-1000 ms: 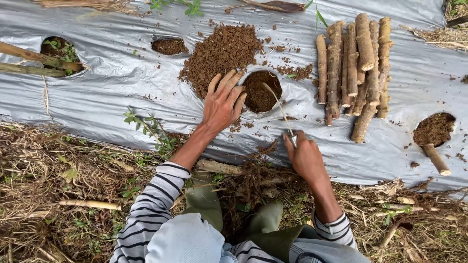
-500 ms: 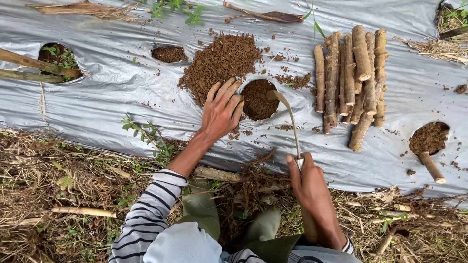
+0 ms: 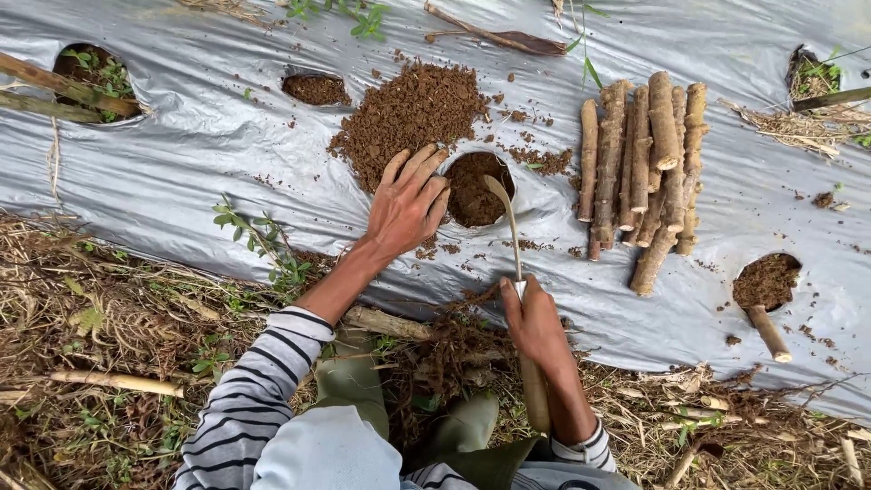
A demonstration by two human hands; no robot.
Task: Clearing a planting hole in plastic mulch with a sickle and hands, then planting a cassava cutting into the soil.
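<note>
Clearly, with the left hand (image 3: 406, 207) flat and empty beside the planting hole (image 3: 478, 188), the right hand (image 3: 535, 324) gripping the curved blade (image 3: 504, 218) risks cutting those fingers.

tool handle (image 3: 534, 392) hidden under forearm, plastic sheet (image 3: 181, 172) cropped

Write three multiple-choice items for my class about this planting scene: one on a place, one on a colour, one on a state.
1. Where does the bundle of cut stems lie?
A. Right of the soil-filled hole
B. On the dry grass
C. In the person's lap

2. What colour is the plastic sheet?
A. Black
B. Silver-grey
C. Green

3. How is the left hand placed?
A. Closed on a stem
B. Raised in the air
C. Flat, fingers spread, at the hole's edge

Answers: 1 A, the stems lie right of the hole. 2 B, the sheet shines grey. 3 C, the palm presses down beside the hole while the right hand holds a curved tool.
</note>
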